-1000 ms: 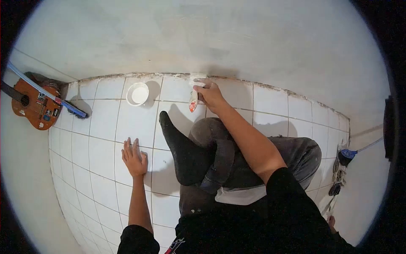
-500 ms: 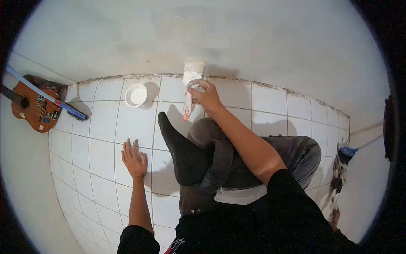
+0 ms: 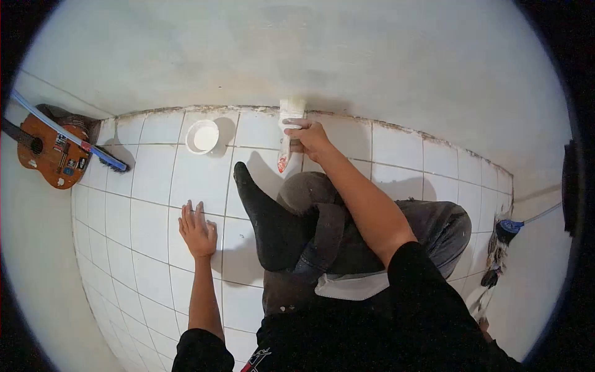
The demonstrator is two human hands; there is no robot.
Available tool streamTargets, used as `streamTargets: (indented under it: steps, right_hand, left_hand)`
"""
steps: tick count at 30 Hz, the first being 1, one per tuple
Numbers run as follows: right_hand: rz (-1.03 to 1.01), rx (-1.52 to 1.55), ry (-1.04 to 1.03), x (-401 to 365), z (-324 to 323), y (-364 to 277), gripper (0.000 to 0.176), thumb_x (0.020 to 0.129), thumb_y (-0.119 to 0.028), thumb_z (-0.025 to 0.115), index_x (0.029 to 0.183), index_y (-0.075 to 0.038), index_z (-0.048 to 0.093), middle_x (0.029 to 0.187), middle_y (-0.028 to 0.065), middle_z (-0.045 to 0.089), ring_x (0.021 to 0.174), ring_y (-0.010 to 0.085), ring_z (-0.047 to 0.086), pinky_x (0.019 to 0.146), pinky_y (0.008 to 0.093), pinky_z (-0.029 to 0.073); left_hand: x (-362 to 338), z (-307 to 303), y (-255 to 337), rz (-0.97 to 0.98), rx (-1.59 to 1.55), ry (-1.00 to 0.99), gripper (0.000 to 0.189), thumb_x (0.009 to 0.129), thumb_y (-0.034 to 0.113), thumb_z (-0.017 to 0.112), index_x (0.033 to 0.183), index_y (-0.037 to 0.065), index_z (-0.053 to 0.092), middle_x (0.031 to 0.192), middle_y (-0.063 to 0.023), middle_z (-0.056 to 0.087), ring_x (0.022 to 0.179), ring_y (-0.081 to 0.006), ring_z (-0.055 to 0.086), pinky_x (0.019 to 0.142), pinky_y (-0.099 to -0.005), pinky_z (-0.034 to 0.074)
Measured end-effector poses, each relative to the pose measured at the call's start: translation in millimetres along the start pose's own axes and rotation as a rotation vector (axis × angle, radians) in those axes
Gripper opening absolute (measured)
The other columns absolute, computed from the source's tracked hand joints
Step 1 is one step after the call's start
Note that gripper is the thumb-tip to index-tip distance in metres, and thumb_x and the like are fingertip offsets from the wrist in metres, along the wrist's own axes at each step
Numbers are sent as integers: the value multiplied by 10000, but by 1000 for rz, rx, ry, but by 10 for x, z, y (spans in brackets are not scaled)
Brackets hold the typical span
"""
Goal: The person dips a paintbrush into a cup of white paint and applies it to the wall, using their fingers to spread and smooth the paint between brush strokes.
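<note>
My right hand point(image 3: 310, 139) is closed round a wide paintbrush point(image 3: 286, 144) with a white-smeared handle and a red tip. The pale bristles point away from me, at the foot of the grey-white wall point(image 3: 396, 68). Left of the brush, a white cup point(image 3: 202, 137) stands on the floor with white stuff inside. My left hand point(image 3: 197, 234) rests on the white floor tiles point(image 3: 149, 226) with its fingers spread, holding nothing.
A guitar point(image 3: 52, 149) and a blue-headed broom point(image 3: 108, 159) are at the far left. My socked foot point(image 3: 263, 217) and bent legs are in the middle. A blue brush head point(image 3: 509, 228) and a dark mop lie at the right wall.
My right hand and the paintbrush have shifted slightly right, with the bristles now a little lower against the wall. My left hand stays in place on the tiles.
</note>
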State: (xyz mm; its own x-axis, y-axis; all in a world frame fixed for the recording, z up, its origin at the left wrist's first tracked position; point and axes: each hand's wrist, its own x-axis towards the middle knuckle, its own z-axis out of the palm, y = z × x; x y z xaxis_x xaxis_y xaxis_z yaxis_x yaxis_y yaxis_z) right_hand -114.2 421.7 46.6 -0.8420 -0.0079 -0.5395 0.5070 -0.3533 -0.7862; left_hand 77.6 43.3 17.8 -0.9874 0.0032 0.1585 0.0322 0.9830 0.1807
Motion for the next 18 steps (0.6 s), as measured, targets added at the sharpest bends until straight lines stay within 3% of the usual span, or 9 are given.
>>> streamTargets:
  steps: [4, 7, 18]
  right_hand:
    - [-4, 52, -51, -60, -11, 21, 390, 879, -12, 760, 1256, -24, 661, 1079, 163, 736, 863, 248, 759, 699, 372, 668]
    - [19, 77, -10, -45, -74, 64, 408, 878, -21, 769, 1266, -10, 644, 1080, 156, 736, 886, 250, 757, 718, 383, 664]
    - [-7, 128, 86, -77, -110, -40, 412, 888, -49, 766, 1265, 26, 620, 1095, 181, 708, 889, 300, 749, 736, 412, 661]
  left_hand:
    - [5, -18, 17, -4, -23, -5, 701, 818, 198, 591, 1512, 180, 498, 1619, -130, 395, 1530, -345, 305, 1244, -566, 194]
    - [8, -23, 16, 0, -8, -24, 670, 867, 215, 569, 1529, 174, 481, 1629, -135, 380, 1534, -359, 291, 1250, -578, 180]
    - [0, -35, 21, -5, -40, -31, 664, 873, 195, 560, 1531, 163, 475, 1626, -146, 380, 1535, -363, 287, 1251, -585, 166]
